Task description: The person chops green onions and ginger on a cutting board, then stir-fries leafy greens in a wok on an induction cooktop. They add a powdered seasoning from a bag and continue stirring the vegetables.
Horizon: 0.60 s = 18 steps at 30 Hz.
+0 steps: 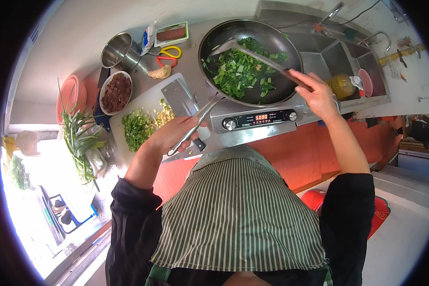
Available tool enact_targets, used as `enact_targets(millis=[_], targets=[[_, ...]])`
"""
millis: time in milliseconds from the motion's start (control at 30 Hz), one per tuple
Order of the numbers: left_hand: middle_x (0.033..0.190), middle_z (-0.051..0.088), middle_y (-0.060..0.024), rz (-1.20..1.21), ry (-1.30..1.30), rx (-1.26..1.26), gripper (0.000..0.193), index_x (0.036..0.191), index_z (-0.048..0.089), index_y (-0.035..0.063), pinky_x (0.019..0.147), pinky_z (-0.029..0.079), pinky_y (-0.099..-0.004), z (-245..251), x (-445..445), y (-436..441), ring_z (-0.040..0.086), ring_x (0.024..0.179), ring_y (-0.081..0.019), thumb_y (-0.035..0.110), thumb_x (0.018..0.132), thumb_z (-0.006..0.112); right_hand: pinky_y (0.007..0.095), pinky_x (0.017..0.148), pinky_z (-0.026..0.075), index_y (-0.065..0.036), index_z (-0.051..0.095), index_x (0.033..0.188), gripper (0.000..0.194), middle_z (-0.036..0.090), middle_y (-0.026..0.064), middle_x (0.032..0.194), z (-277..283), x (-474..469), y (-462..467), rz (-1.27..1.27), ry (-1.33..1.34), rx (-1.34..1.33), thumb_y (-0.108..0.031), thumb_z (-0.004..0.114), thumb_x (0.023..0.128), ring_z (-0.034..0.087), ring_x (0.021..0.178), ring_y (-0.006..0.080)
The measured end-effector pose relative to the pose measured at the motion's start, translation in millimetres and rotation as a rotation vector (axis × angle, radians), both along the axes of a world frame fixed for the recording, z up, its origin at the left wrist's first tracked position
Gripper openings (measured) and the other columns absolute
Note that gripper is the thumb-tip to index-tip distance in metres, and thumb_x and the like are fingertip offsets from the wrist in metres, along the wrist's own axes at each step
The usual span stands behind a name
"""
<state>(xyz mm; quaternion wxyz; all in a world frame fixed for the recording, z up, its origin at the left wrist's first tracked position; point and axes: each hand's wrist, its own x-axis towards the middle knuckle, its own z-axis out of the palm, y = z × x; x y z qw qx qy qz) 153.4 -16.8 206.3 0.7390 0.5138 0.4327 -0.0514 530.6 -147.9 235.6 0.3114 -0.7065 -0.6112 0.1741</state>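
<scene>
My left hand (177,135) grips the metal handle of a large wok (289,85), which sits on an induction cooker (261,121) with a lit display. In my right hand (318,93) is the wooden handle of a metal spatula (261,57). Its blade lies over the far left part of the wok, at the edge of the chopped green leaves and stalks (236,71). Under my left forearm and hand is a white cutting board (119,132). On it are a cleaver (177,98), chopped green onion (137,125) and chopped garlic (165,115). My left hand partly covers the cleaver.
Left of the wok are a bowl of dark red minced meat (117,93), a steel pot (119,52), scissors (169,53), ginger (159,72) and a packaged tray (171,34). Long green leaves (79,143) hang near a pink basket (71,94). An oil bottle (340,85) stands by the sink (329,59).
</scene>
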Motion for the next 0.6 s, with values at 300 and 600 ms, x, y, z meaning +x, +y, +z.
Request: enact_targets(millis=[300,600], targets=[[0.076,0.052,-0.0004,-0.013,-0.013,0.007,0.044,0.12,0.06,0.0028,0.039,0.033,-0.0202,0.0,-1.4,0.2,0.042,0.046,-0.0056,0.04,0.102,0.045,0.0324,0.064,0.05,-0.02,0.073,0.113,0.041,0.058,0.0029,0.084,72.6,19.9,-44.7,0.159,-0.787,0.129,0.001,0.067,0.078,0.059,0.074,0.0194],[0.076,0.051,-0.0005,-0.022,-0.012,0.003,0.045,0.121,0.06,0.0021,0.039,0.033,-0.0206,-1.4,-1.2,2.1,0.042,0.046,-0.0057,0.04,0.102,0.044,0.0358,0.066,0.049,-0.012,0.065,0.124,0.043,0.06,0.0105,0.084,156.6,-18.7,-69.1,0.107,-0.485,-0.223,-0.002,0.065,0.082,0.059,0.07,0.0274]])
